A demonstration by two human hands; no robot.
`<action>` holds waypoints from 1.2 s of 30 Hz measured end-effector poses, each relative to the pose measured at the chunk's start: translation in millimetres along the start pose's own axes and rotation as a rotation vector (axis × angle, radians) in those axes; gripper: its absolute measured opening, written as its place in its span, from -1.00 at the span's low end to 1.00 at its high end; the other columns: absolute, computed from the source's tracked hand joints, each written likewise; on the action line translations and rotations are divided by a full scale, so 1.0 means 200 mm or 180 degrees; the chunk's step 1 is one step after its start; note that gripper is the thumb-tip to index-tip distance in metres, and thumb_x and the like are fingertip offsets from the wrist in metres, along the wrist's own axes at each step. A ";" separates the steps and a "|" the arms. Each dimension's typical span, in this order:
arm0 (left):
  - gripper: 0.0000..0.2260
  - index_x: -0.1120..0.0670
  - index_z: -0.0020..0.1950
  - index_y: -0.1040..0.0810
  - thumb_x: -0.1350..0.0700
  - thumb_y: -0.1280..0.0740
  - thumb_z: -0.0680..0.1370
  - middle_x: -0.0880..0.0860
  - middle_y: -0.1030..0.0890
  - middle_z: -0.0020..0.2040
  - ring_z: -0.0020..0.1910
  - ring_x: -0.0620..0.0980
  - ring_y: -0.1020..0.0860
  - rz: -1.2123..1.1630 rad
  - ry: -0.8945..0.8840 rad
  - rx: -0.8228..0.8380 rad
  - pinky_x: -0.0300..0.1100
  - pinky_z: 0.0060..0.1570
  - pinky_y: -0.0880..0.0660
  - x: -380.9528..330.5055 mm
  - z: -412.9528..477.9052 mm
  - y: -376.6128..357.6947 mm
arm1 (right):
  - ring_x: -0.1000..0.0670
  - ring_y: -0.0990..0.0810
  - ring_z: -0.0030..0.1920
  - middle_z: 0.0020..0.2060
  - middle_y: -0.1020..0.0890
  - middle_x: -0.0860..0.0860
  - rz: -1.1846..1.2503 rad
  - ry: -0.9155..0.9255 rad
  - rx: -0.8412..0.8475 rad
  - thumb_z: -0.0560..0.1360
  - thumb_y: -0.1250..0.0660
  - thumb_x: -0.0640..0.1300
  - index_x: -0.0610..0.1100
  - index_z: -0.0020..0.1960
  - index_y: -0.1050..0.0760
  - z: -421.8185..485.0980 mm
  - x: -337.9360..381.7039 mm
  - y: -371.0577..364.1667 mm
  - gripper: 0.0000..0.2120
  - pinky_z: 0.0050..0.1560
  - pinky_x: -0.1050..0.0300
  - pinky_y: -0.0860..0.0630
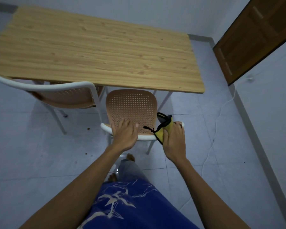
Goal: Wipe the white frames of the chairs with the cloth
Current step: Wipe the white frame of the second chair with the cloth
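Note:
A chair with a tan perforated seat stands in front of me, partly tucked under the table. Its white top rail curves below my hands. My left hand rests flat on the rail's left part, fingers spread. My right hand grips a yellow cloth with black trim and presses it on the rail's right end. A second chair with a white frame stands to the left, also pushed toward the table.
A wooden table fills the upper middle. A brown door stands at the upper right. A white cable trails over the tiled floor on the right. My bare feet are just below the chair.

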State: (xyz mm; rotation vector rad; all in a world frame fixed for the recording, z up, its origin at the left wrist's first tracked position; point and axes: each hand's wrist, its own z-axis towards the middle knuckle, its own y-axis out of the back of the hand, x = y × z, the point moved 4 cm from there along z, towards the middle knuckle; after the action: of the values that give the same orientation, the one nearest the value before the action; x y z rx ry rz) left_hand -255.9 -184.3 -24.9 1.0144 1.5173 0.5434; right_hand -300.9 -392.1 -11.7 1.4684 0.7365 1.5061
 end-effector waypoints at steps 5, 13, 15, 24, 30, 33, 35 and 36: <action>-0.58 0.03 0.01 -0.51 -0.06 0.12 0.63 -0.01 -0.51 0.17 0.39 0.07 -0.28 0.0329 0.0022 -0.0102 0.27 0.42 0.15 -0.01 0.00 -0.01 | -0.16 -0.28 0.50 0.37 -0.46 -0.06 -0.0069 -0.0099 0.0031 0.64 -0.07 -0.09 -0.17 0.47 -0.35 -0.17 0.34 -0.17 -0.56 0.55 -0.26 -0.06; -0.63 0.07 -0.08 -0.53 -0.03 0.02 0.63 -0.02 -0.55 0.00 0.20 0.05 -0.41 0.0564 -0.0086 -0.0440 0.23 0.39 0.08 -0.02 -0.02 -0.01 | 0.01 -0.33 0.35 0.24 -0.49 0.03 0.0131 0.0232 0.0102 0.65 -0.12 -0.18 -0.07 0.50 -0.29 -0.06 0.10 0.01 -0.59 0.54 0.05 -0.01; -0.66 0.07 -0.09 -0.51 -0.02 0.00 0.63 -0.03 -0.54 -0.03 0.15 0.04 -0.42 0.0577 -0.0107 -0.0404 0.23 0.40 0.09 -0.02 -0.03 -0.02 | -0.07 -0.41 0.22 0.12 -0.53 -0.04 0.0073 -0.0001 -0.0063 0.66 -0.08 -0.17 -0.11 0.31 -0.42 0.00 -0.01 0.06 -0.72 0.50 -0.10 -0.20; -0.66 0.04 0.04 -0.52 -0.05 0.01 0.62 -0.05 -0.54 0.12 0.28 0.03 -0.37 0.0573 -0.0017 -0.0009 0.35 0.39 0.13 0.05 -0.05 -0.04 | -0.10 -0.51 0.13 0.18 -0.49 -0.14 0.1435 -0.2073 0.0026 0.69 -0.08 -0.13 -0.23 0.28 -0.38 0.16 -0.20 0.00 -0.74 0.14 -0.01 -0.50; -0.54 0.03 0.00 -0.57 -0.07 0.11 0.57 -0.06 -0.56 0.09 0.24 0.04 -0.40 0.0766 0.0237 -0.0320 0.31 0.37 0.14 -0.11 0.06 0.06 | -0.18 -0.57 0.06 0.15 -0.53 -0.17 0.1669 -0.2317 0.0392 0.65 -0.10 -0.18 -0.26 0.28 -0.40 0.48 -0.28 0.06 -0.74 -0.12 0.00 -0.55; -0.48 0.03 0.01 -0.59 -0.09 0.15 0.55 -0.07 -0.56 0.09 0.24 0.03 -0.40 0.0812 0.0172 -0.0202 0.29 0.37 0.11 -0.08 0.01 0.04 | -0.20 -0.59 -0.01 0.08 -0.56 -0.21 0.1707 -0.2601 0.0853 0.64 -0.10 -0.16 -0.24 0.26 -0.40 0.46 -0.33 0.03 -0.74 -0.32 0.02 -0.54; -0.57 0.03 0.06 -0.59 -0.05 0.06 0.61 -0.06 -0.56 0.14 0.27 0.02 -0.39 0.0805 0.0240 -0.0009 0.28 0.38 0.11 -0.06 -0.01 0.01 | -0.22 -0.60 -0.06 0.03 -0.58 -0.23 0.1646 -0.2591 0.1208 0.63 -0.12 -0.17 -0.22 0.20 -0.43 0.44 -0.34 0.04 -0.78 -0.34 -0.02 -0.58; -0.61 0.03 0.06 -0.58 -0.02 0.03 0.63 -0.05 -0.55 0.15 0.28 0.02 -0.39 0.0780 0.0273 0.0056 0.28 0.38 0.11 -0.05 -0.01 0.00 | -0.22 -0.60 -0.08 0.00 -0.58 -0.24 0.1705 -0.2581 0.1327 0.63 -0.13 -0.19 -0.21 0.11 -0.45 0.45 -0.35 0.04 -0.83 -0.28 -0.08 -0.62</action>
State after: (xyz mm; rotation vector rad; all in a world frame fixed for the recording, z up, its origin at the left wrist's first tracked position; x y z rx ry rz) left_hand -258.5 -192.3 -18.0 1.2125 1.4834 0.7550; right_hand -221.1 -472.4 -25.7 2.5096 0.1523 0.9632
